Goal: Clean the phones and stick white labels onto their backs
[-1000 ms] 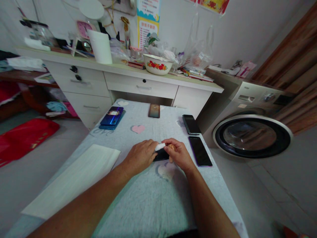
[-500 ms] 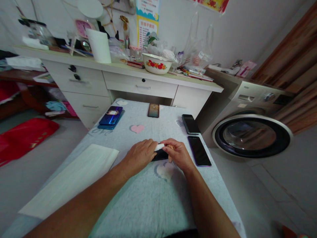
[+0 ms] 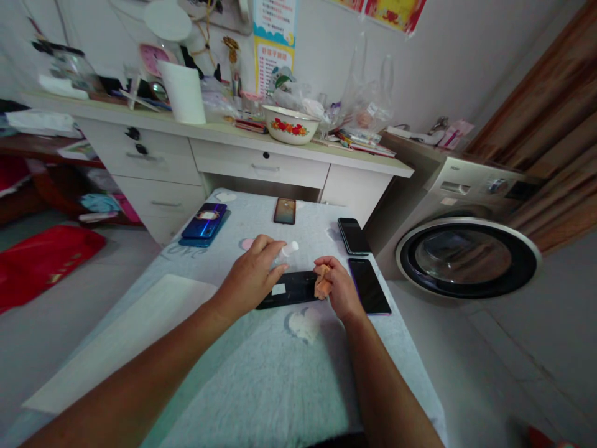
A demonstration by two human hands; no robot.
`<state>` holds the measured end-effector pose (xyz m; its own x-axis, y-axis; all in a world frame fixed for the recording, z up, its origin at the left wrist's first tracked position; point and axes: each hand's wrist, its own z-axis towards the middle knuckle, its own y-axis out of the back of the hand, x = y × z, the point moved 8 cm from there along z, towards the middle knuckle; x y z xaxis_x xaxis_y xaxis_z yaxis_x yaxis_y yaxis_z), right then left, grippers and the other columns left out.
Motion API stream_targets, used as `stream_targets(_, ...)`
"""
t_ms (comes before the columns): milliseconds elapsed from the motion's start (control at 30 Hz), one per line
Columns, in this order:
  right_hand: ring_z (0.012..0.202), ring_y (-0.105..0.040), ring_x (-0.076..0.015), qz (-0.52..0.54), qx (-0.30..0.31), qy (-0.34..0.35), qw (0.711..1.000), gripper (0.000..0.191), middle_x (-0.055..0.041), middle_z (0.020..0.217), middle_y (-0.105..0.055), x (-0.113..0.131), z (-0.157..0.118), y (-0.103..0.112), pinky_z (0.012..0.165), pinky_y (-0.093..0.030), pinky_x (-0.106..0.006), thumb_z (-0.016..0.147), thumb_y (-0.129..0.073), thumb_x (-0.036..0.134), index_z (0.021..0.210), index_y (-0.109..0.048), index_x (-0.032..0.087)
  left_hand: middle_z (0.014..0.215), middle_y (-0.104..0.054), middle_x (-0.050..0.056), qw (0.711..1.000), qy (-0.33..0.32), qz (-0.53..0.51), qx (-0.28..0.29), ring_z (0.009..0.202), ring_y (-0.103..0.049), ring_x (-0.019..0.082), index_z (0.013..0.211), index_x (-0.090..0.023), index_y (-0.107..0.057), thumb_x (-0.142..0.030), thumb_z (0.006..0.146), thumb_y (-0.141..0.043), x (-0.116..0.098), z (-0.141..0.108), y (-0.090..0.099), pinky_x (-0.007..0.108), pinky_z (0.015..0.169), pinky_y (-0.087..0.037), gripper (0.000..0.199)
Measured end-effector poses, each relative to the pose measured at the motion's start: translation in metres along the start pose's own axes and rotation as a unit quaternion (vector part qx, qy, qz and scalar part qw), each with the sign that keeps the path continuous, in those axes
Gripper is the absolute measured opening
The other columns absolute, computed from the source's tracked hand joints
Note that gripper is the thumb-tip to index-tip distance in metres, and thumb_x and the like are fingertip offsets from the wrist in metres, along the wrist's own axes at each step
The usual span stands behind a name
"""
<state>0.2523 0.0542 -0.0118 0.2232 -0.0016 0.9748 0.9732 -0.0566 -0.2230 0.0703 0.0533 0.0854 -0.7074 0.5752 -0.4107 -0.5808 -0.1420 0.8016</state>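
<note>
My left hand (image 3: 252,274) is closed around a small clear bottle (image 3: 288,250) with a white top, held tilted just above the table. Below it lies a black phone (image 3: 296,289) showing a white label near its left end. A crumpled orange cloth (image 3: 323,284) is pinched in the fingers of my right hand (image 3: 342,287), at the right end of this phone. Just to the right of that hand lies another dark-screened phone (image 3: 370,286) with a purple edge.
Behind it is a stack of phones (image 3: 353,236). Blue phones (image 3: 205,223) lie at the far left, and a brownish phone or case (image 3: 285,211) at the back. A long white sheet (image 3: 125,336) covers the left side. A washing machine (image 3: 448,186) stands right of the table.
My hands have moved apart. My left hand has drawn left with the bottle, uncovering more of the black phone. The orange cloth in my right hand shows more clearly.
</note>
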Motion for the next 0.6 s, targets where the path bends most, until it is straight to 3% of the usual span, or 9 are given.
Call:
stream_targets(100,0.04,-0.041,-0.0073,-0.032,0.005,0.002,0.999,0.016,0.0071,0.054,-0.049,-0.003,0.0,0.0,0.037,-0.03,-0.018,0.077,-0.055,0.031,0.088,-0.054,0.019,0.105,-0.057,0.004,1.0,-0.012,0.008,-0.012,0.1,-0.053,0.022,0.112,-0.022,-0.056,-0.029,0.086,-0.058,-0.006,0.012,0.011,0.036,0.089,-0.042,0.027)
stream_targets(300,0.04,-0.04,-0.0053,-0.057,0.009,0.022,0.998,0.023,0.0065,0.058,-0.052,0.002,-0.001,-0.001,0.036,-0.027,-0.016,0.078,-0.061,0.036,0.091,-0.054,0.018,0.103,-0.061,0.003,1.0,0.002,-0.01,-0.021,0.099,-0.052,0.023,0.108,-0.022,-0.06,-0.031,0.082,-0.063,-0.011,0.042,0.017,0.038,0.09,-0.039,0.029)
stream_targets(467,0.042,-0.041,-0.0054,-0.058,0.009,0.027,0.998,0.024,0.0057,0.058,-0.052,0.004,-0.002,-0.002,0.038,-0.028,-0.016,0.08,-0.062,0.04,0.088,-0.056,0.018,0.089,-0.057,0.003,0.994,0.041,-0.102,-0.019,0.085,-0.056,0.02,0.091,-0.017,-0.064,-0.03,0.075,-0.067,0.0,0.07,-0.007,0.033,0.078,-0.044,0.021)
stream_targets(600,0.045,-0.045,-0.0061,-0.04,-0.019,0.044,0.998,0.025,0.0053,0.061,-0.052,0.008,-0.002,0.001,0.042,-0.034,-0.017,0.079,-0.063,0.041,0.087,-0.058,0.019,0.09,-0.059,0.003,0.985,0.045,-0.162,-0.023,0.083,-0.056,0.018,0.092,-0.016,-0.065,-0.025,0.072,-0.068,0.01,0.097,-0.037,0.03,0.076,-0.044,0.021)
